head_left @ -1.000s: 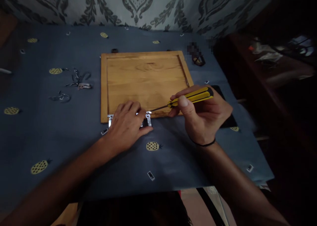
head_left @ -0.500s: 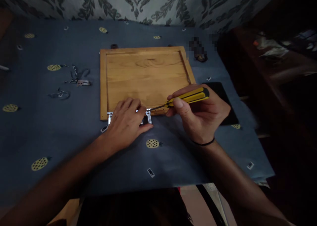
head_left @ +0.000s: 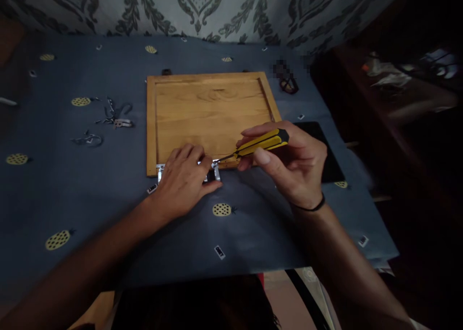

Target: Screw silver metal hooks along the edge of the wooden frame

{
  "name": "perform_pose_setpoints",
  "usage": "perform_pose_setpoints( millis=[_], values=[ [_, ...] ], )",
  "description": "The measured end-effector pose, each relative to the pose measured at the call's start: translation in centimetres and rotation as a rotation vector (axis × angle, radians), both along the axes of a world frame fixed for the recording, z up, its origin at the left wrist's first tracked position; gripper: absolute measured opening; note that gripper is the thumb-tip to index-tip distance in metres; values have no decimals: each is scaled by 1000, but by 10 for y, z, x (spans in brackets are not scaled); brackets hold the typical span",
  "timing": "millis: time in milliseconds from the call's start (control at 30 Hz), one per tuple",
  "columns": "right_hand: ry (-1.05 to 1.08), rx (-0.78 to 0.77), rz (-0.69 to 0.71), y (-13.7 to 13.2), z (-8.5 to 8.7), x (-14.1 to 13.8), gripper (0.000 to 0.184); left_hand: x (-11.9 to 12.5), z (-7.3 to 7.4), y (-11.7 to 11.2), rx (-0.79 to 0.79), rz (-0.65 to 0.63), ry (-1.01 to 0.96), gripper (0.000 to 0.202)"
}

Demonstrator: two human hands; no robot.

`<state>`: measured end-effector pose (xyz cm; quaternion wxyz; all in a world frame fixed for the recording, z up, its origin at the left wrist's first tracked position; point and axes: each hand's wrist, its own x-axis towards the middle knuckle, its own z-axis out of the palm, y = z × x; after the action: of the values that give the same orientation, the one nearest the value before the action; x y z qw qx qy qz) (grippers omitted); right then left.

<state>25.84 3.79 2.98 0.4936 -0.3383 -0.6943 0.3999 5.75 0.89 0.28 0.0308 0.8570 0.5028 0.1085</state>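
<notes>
A wooden panel [head_left: 210, 113] with a raised frame lies on a blue cloth [head_left: 108, 204] printed with yellow pineapples. A silver metal bracket [head_left: 216, 171] sits at the panel's near edge. My left hand [head_left: 184, 183] lies over the bracket with its fingers curled down on it, hiding most of it. My right hand [head_left: 289, 163] grips a screwdriver [head_left: 258, 144] with a yellow and black handle. The screwdriver's tip touches the bracket just right of my left fingers.
Loose metal parts [head_left: 108, 120] lie scattered on the cloth to the panel's left. A flat black object [head_left: 321, 151] lies right of the panel, partly under my right hand. Patterned fabric hangs behind. Dark furniture stands at the right.
My right hand and the screwdriver have shifted left, bringing the tip onto the bracket. My left hand has stayed on the bracket.
</notes>
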Motion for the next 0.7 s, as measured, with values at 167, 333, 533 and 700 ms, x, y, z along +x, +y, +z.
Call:
perform_pose_setpoints(
  millis=[167,333,533,700],
  values=[
    [-53,112,19,7,2,4,6,1,1,0,-16,4,-4,38],
    [-129,434,-262,5,-7,-2,19,1,1,0,-3,3,-6,38],
    [10,437,-427,-3,-13,-5,9,0,0,-1,12,-2,-16,37],
    [-68,353,-341,-3,-15,-4,7,0,-1,0,7,0,-14,38]
  ],
)
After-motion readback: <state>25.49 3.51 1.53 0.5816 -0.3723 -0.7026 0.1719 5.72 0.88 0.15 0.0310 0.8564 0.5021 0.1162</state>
